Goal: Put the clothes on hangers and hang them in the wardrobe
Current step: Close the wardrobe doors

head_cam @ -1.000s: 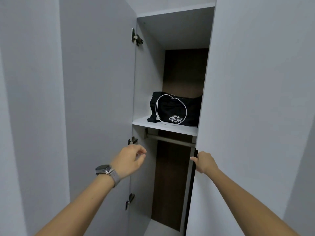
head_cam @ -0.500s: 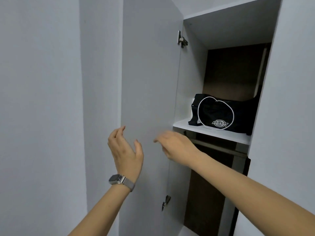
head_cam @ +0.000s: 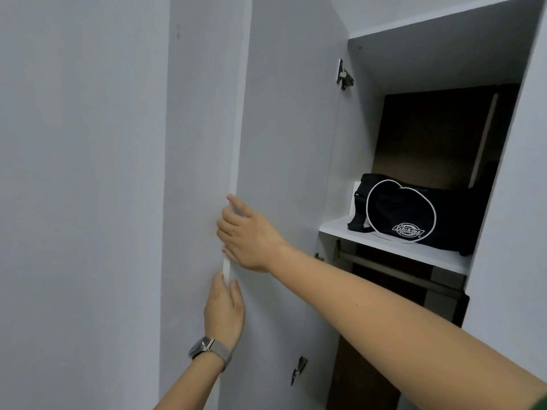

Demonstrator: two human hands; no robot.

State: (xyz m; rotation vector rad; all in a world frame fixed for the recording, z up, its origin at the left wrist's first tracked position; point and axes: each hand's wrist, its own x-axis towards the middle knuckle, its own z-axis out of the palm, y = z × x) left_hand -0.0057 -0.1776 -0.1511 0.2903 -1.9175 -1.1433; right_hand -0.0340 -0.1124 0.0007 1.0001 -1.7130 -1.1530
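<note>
Head view: both hands [head_cam: 248,235] on door edge [head_cam: 233,161]

Both hands, left [head_cam: 224,312] and right [head_cam: 251,236], reach forward, fingers [head_cam: 228,224] curled.

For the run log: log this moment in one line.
stage: opening wardrobe | left hand: on door edge | right hand: on door edge | bag: on shelf | clothes: none visible
</note>
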